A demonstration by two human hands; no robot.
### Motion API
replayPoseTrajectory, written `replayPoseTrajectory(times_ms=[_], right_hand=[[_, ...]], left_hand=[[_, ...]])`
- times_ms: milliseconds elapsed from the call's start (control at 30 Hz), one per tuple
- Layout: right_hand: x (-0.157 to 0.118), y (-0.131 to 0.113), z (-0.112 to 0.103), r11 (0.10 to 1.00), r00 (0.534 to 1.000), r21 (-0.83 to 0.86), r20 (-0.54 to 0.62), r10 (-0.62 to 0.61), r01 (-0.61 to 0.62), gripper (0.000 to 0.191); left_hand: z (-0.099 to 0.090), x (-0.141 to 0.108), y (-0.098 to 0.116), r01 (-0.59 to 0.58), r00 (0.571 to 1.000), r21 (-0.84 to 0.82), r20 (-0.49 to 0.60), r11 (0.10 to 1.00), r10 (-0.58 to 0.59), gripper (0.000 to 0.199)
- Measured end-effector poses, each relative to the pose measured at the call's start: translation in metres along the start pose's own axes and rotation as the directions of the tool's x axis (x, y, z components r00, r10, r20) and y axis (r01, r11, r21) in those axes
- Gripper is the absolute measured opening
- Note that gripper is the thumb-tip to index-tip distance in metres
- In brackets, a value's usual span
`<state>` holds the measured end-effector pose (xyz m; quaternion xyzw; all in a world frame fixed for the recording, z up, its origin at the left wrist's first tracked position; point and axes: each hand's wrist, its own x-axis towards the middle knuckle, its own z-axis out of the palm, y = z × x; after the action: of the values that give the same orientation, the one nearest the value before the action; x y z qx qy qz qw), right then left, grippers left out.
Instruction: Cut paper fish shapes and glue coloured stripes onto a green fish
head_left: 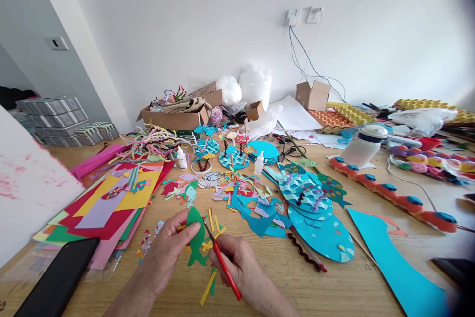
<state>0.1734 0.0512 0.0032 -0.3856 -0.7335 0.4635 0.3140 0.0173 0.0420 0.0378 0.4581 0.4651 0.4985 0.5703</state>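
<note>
Left hand [171, 245] pinching a green paper fish [196, 247] at its upper half, the long axis running away from the body, tail nearest; right hand [237, 260] closed around red-handled scissors [226, 271], blades beside the fish's right edge, contact uncertain; paper strips [208, 288] around; wooden tabletop [284, 280] showing rightward, before blue ovals [321, 239]
</note>
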Motion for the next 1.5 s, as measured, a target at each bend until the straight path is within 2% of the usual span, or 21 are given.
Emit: replayPoseTrajectory(times_ms=[233, 367, 600, 700, 900, 1000, 1067, 1167, 1233, 1300, 1367, 1500], right_hand=[[-0.001, 0.001, -0.001, 0.998, 0.998, -0.002, 0.036, -0.057, 0.057, 0.033], [-0.001, 0.002, 0.000, 0.999, 0.998, -0.013, 0.035, -0.049, 0.049, 0.034], [0.001, 0.007, 0.001, 0.992, 0.994, 0.067, 0.010, 0.106, -0.106, 0.030], [0.003, 0.009, -0.001, 0.980, 0.986, 0.111, 0.058, 0.157, -0.163, 0.030], [0.006, 0.016, -0.003, 0.913, 0.975, 0.351, 0.141, 0.170, -0.210, 0.043], [0.007, 0.018, -0.005, 0.905, 0.972, 0.362, 0.149, 0.182, -0.225, 0.044], [0.007, 0.016, -0.008, 0.930, 0.965, 0.275, 0.159, 0.208, -0.245, 0.043], [0.008, 0.012, -0.010, 0.979, 0.979, -0.106, 0.082, 0.185, -0.177, 0.045], [0.008, 0.008, -0.011, 0.924, 0.990, -0.356, -0.016, 0.143, -0.139, 0.044], [0.007, 0.005, -0.010, 0.868, 0.988, -0.473, -0.096, 0.120, -0.151, 0.038], [0.006, 0.002, -0.009, 0.834, 0.984, -0.525, -0.137, 0.113, -0.169, 0.032], [0.002, -0.001, -0.007, 0.775, 0.980, -0.607, -0.183, 0.080, -0.177, 0.031]], left_hand=[[-0.001, -0.002, 0.004, 0.000, 1.000, 0.023, -0.007, 1.000, 0.000, 0.016], [-0.001, -0.003, 0.005, 0.007, 1.000, 0.002, -0.017, 1.000, -0.007, 0.011], [0.000, -0.002, 0.000, 0.016, 0.997, -0.086, -0.078, 0.996, -0.023, 0.011], [-0.001, 0.000, -0.002, -0.016, 0.994, -0.095, -0.111, 0.995, 0.006, 0.014], [0.000, -0.004, -0.006, -0.075, 0.983, -0.018, -0.167, 0.997, 0.070, 0.014], [0.002, -0.006, -0.006, -0.100, 0.978, 0.002, -0.185, 0.995, 0.098, 0.014], [0.003, -0.006, -0.005, -0.128, 0.972, 0.006, -0.199, 0.992, 0.127, 0.014], [0.003, -0.006, -0.002, -0.164, 0.955, -0.007, -0.252, 0.986, 0.157, 0.018], [0.003, -0.006, 0.000, -0.173, 0.944, -0.045, -0.294, 0.984, 0.153, 0.021], [0.003, -0.009, 0.002, -0.176, 0.945, -0.078, -0.294, 0.981, 0.146, 0.020], [0.003, -0.013, 0.004, -0.149, 0.966, -0.058, -0.220, 0.987, 0.133, 0.017], [0.010, -0.022, 0.009, -0.035, 0.998, 0.112, -0.038, 0.993, 0.040, 0.013]])
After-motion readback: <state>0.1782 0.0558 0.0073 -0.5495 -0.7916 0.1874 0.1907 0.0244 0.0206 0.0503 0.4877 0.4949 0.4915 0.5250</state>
